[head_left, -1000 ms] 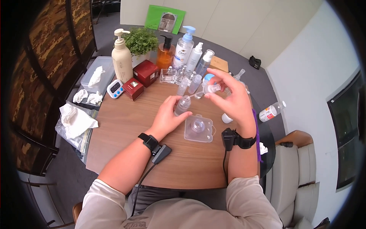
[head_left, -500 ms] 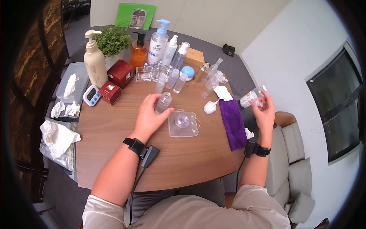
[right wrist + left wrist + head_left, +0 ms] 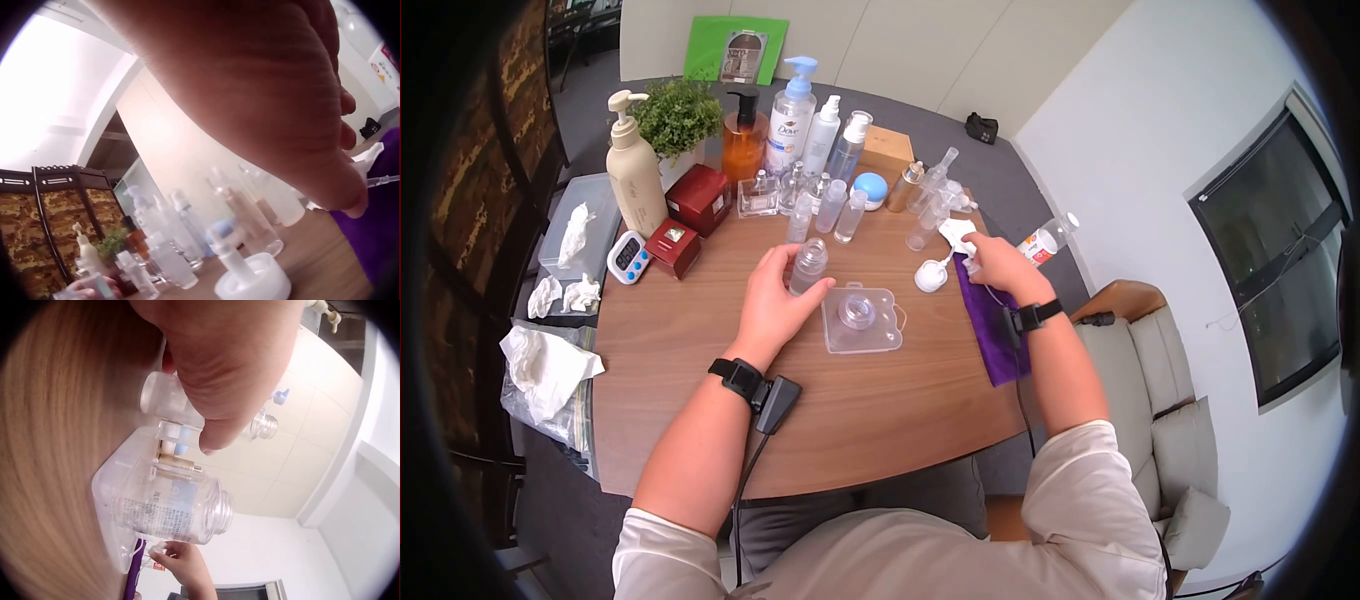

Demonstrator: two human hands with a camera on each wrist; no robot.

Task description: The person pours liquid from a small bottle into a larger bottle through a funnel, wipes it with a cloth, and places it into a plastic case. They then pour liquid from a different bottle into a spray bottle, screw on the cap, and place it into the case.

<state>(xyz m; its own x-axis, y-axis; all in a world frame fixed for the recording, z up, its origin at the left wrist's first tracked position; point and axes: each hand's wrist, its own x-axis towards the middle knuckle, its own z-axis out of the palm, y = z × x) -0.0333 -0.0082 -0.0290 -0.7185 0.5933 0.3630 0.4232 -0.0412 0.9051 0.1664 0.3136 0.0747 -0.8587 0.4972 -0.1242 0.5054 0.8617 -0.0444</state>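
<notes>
A small clear bottle [image 3: 808, 268] with no cap stands upright in the grip of my left hand [image 3: 765, 305], thumb on its near side. In the left wrist view the bare threaded neck of the bottle [image 3: 267, 427] shows past the thumb. My right hand [image 3: 1012, 270] is low over a purple cloth [image 3: 992, 340], beside a crumpled white tissue [image 3: 956, 234]. Its fingers pinch a clear pump head, mostly hidden, whose thin tube [image 3: 382, 181] sticks out. Between the hands, a clear plastic case [image 3: 835, 335] bears a wide-necked clear bottle [image 3: 857, 312].
A white pump cap [image 3: 931, 275] lies left of the cloth. Several clear bottles [image 3: 930, 222] stand behind it. Pump bottles [image 3: 788, 130], red boxes [image 3: 674, 248], a timer [image 3: 628, 258] and a plant [image 3: 675, 115] line the back and left. A labelled bottle [image 3: 1048, 240] is at right.
My right hand has carried the pump head away from the bottle, out to the right, then down to the purple cloth by the tissue. The left hand keeps holding the bottle.
</notes>
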